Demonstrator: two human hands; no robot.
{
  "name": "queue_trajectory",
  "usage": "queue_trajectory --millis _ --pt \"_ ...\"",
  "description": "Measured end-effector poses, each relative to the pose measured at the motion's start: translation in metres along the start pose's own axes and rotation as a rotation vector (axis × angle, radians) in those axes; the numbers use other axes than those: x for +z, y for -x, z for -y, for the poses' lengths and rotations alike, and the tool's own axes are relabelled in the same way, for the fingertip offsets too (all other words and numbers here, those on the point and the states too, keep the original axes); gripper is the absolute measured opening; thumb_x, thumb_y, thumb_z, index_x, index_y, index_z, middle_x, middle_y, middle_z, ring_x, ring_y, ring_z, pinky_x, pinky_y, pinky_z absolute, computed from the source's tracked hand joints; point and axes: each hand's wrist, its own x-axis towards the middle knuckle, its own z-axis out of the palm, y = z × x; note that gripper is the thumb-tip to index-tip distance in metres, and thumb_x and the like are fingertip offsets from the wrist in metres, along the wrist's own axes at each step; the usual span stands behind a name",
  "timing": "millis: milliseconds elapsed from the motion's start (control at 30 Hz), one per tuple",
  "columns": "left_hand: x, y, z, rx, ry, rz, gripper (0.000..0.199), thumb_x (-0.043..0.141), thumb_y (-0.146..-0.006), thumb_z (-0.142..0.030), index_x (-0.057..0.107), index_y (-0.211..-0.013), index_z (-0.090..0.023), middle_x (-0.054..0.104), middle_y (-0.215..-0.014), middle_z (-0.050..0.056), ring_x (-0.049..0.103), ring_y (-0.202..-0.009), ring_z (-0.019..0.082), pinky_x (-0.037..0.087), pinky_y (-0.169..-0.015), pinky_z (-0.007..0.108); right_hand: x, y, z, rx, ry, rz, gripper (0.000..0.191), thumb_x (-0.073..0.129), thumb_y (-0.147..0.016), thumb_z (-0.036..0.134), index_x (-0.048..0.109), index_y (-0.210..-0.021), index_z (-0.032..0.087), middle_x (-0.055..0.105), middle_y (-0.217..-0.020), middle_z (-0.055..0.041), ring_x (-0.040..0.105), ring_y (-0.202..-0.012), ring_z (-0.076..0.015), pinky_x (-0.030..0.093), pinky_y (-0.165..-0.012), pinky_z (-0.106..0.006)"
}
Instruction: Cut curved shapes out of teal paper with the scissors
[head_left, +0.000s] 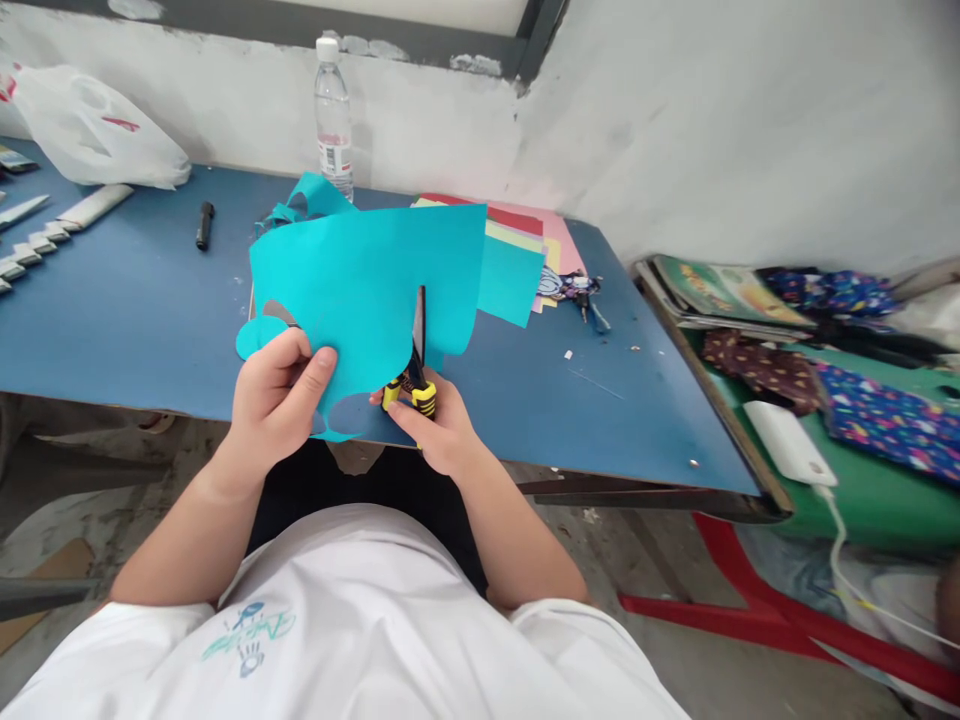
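My left hand pinches a large sheet of turquoise paper at its lower left, thumb on top. The sheet is held up over the table, with curved cut edges along its lower side. In my right hand is a pair of scissors with yellow and black handles. Their dark blade points away from me and lies over the sheet near its lower right part. How far the blades are parted is hard to see. Cut turquoise strips rest behind the sheet.
On the blue table stand a water bottle and a white plastic bag. A black marker lies at left. Coloured paper sheets and a bunch of keys are behind. A green table with a white power bank adjoins at right.
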Motion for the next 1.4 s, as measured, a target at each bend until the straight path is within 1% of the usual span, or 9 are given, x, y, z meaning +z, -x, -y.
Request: queue_trajectory --millis 133,233,433,567,667,967,1067,1200,1400 --pt "-0.002 -0.001 0.000 0.023 -0.017 0.001 0.065 0.071 -0.109 -0.075 0.048 -0.076 -0.024 0.032 -0.065 -0.003 0.029 -0.057 0.014 0.021 -0.051 0.037 0.000 0.000 0.002 -0.009 0.007 -0.001 0.037 0.078 -0.103 0.060 0.075 -0.108 0.024 0.080 -0.106 -0.0102 0.071 -0.089 -0.0239 0.062 -0.088 -0.041" --pt "-0.005 -0.002 -0.004 0.019 -0.052 0.002 0.067 0.072 -0.107 -0.078 0.048 -0.075 -0.024 0.034 -0.064 -0.002 0.031 -0.057 0.014 0.023 -0.051 0.037 0.001 -0.001 0.003 -0.003 0.017 -0.003 0.040 0.079 -0.102 0.064 0.075 -0.106 0.025 0.080 -0.102 -0.0091 0.070 -0.086 -0.0232 0.061 -0.084 -0.040" --pt "-0.010 -0.003 -0.010 0.026 -0.066 0.009 0.068 0.073 -0.107 -0.077 0.047 -0.073 -0.023 0.033 -0.062 -0.002 0.030 -0.054 0.013 0.021 -0.049 0.037 0.002 -0.001 0.004 -0.016 0.025 -0.014 0.042 0.079 -0.102 0.066 0.074 -0.105 0.024 0.078 -0.100 -0.0082 0.068 -0.081 -0.0211 0.059 -0.079 -0.038" --pt "-0.012 -0.005 -0.009 0.090 -0.064 0.005 0.064 0.076 -0.108 -0.070 0.049 -0.073 -0.023 0.034 -0.060 -0.003 0.030 -0.053 0.012 0.021 -0.048 0.036 0.002 -0.001 0.003 -0.032 0.022 -0.012 0.046 0.078 -0.102 0.069 0.074 -0.105 0.024 0.075 -0.091 -0.0057 0.067 -0.078 -0.0206 0.058 -0.076 -0.037" --pt "-0.013 -0.006 -0.009 0.108 -0.047 0.008 0.060 0.078 -0.109 -0.062 0.051 -0.073 -0.022 0.034 -0.059 -0.004 0.030 -0.052 0.011 0.020 -0.048 0.035 0.001 -0.001 0.001 -0.041 0.025 -0.017 0.046 0.077 -0.102 0.070 0.074 -0.105 0.024 0.074 -0.089 -0.0054 0.068 -0.080 -0.0217 0.059 -0.076 -0.038" --pt "-0.014 -0.004 -0.011 0.084 -0.016 0.012 0.055 0.079 -0.110 -0.057 0.052 -0.076 -0.023 0.032 -0.063 -0.004 0.027 -0.055 0.012 0.018 -0.052 0.038 0.000 -0.001 -0.002 -0.044 0.010 -0.025 0.039 0.078 -0.103 0.063 0.073 -0.109 0.025 0.074 -0.091 -0.0056 0.070 -0.086 -0.0241 0.059 -0.082 -0.041" --pt "-0.014 -0.007 -0.013 0.106 0.015 -0.003 0.055 0.083 -0.107 -0.056 0.052 -0.075 -0.023 0.032 -0.063 -0.004 0.025 -0.054 0.011 0.017 -0.051 0.037 0.000 0.000 -0.001 -0.045 0.018 -0.020 0.032 0.077 -0.105 0.056 0.072 -0.110 0.025 0.073 -0.092 -0.0051 0.069 -0.086 -0.0235 0.057 -0.082 -0.041" --pt "-0.013 -0.008 -0.014 0.064 0.051 -0.015 0.055 0.087 -0.104 -0.058 0.056 -0.075 -0.022 0.035 -0.062 -0.004 0.026 -0.054 0.010 0.016 -0.051 0.037 0.000 0.001 0.001 -0.041 0.011 -0.029 0.024 0.076 -0.105 0.048 0.070 -0.107 0.025 0.071 -0.090 -0.0041 0.067 -0.084 -0.0228 0.055 -0.081 -0.040" --pt "-0.013 -0.007 -0.015 0.110 0.026 -0.004 0.048 0.082 -0.109 -0.049 0.057 -0.078 -0.022 0.037 -0.064 -0.003 0.028 -0.055 0.010 0.018 -0.050 0.035 0.001 0.001 0.001 -0.048 0.016 -0.031 0.021 0.075 -0.105 0.045 0.070 -0.106 0.025 0.070 -0.088 -0.0033 0.066 -0.085 -0.0234 0.054 -0.081 -0.041"
